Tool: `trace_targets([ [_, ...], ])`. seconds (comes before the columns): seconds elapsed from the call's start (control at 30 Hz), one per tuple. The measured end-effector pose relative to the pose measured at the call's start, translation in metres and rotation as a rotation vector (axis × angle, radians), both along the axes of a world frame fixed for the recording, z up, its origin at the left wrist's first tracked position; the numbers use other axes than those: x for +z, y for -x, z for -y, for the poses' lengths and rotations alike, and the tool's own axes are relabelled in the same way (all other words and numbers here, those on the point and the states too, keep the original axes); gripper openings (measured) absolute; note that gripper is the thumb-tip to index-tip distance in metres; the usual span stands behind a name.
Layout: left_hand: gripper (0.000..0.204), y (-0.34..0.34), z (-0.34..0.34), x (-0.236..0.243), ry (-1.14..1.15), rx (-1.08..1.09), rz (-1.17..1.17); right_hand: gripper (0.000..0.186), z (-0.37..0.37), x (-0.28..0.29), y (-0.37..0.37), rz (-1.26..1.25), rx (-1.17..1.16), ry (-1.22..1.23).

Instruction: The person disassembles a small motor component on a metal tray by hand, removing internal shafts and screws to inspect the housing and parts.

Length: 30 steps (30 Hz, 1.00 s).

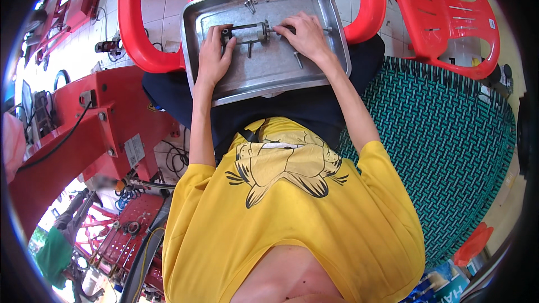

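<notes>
On a shallow metal tray (269, 92) lies a grey metal cylinder (246, 34) with a round flange at its right end. My left hand (213, 55) is wrapped around the cylinder's left end, with the thumb toward me. At the flange, the thumb and fingers of my right hand (306, 36) pinch a thin metal rod (328, 29). This rod lies in line with the cylinder and shows again beyond the hand; its middle is hidden. A bolt (298, 60) lies below my right hand. Small bolts (250, 5) rest near the tray's far side.
A red plastic chair (140, 22) stands behind the tray, and another red chair (449, 28) is at the far right. A green woven seat (438, 151) lies to my right. Red metal machinery (112, 118) stands at my left, where a person in a green top (55, 255) is partly visible.
</notes>
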<state>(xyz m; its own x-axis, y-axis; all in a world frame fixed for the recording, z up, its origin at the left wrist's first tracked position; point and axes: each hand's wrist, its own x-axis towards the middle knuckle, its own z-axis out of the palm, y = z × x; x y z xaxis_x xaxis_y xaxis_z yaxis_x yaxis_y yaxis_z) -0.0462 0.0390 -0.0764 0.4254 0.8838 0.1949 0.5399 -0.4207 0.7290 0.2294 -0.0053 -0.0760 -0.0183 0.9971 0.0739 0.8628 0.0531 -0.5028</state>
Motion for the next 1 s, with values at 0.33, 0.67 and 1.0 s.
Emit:
trace_targets([
  [0.33, 0.035, 0.0, 0.001, 0.001, 0.077, 0.016, -0.002, 0.039, -0.004, 0.007, 0.004, 0.016, -0.08, -0.023],
  [0.67, 0.035, 0.001, -0.001, -0.003, -0.007, 0.003, 0.008, 0.037, -0.003, -0.009, 0.005, -0.075, -0.032, -0.092],
  [1.0, 0.035, -0.001, 0.0, -0.002, 0.024, 0.01, -0.003, 0.034, 0.004, -0.018, 0.002, -0.027, 0.026, -0.207],
])
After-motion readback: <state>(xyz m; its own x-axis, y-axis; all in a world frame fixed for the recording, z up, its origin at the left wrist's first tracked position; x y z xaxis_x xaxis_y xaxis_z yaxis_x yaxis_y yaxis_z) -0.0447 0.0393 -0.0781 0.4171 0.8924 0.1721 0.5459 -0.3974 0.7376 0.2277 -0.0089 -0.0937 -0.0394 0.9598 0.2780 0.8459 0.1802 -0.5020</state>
